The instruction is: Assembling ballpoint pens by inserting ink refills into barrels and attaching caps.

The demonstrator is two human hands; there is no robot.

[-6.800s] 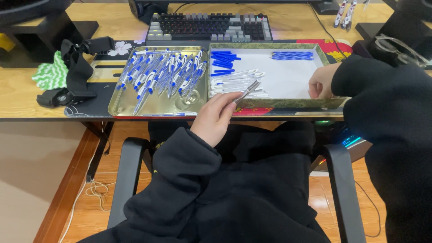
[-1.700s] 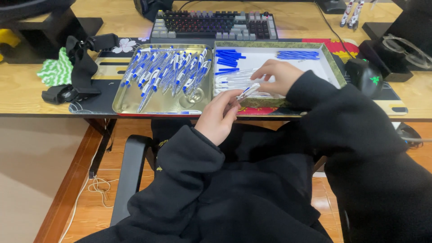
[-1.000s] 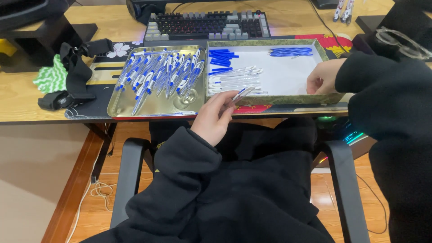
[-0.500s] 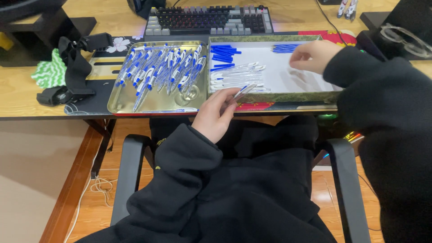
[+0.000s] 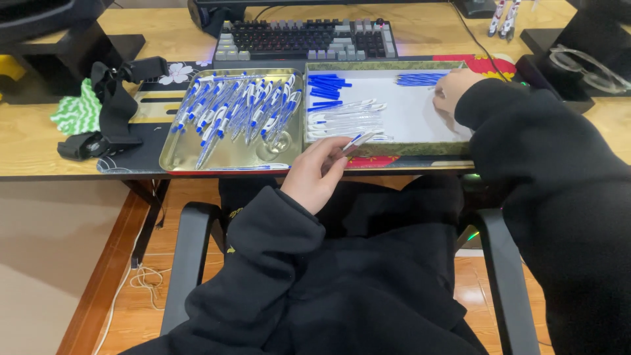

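Wooden desk [image 5: 39, 141], black chair [image 5: 187, 256], orange wood floor [image 5: 141, 309].

Right hand [image 5: 452, 92]: fingertips hidden beside thin blue refills [image 5: 420, 79]; contact not discernible. Clear plastic pen barrel [image 5: 357, 141] partly concealed within left hand [image 5: 315, 174]. Black monitor stand [image 5: 52, 39], left of refills, cropped at edge.

Wooden desk [image 5: 39, 141] carries keyboard [image 5: 305, 38], two trays [image 5: 227, 158], black strap [image 5: 115, 105]

No package, label, sign or screen shows clearly here. Far beyond the left hand [image 5: 315, 176], at the upper left corner of the worktop [image 5: 39, 141], a dark edge may belong to a monitor, but I cannot tell.
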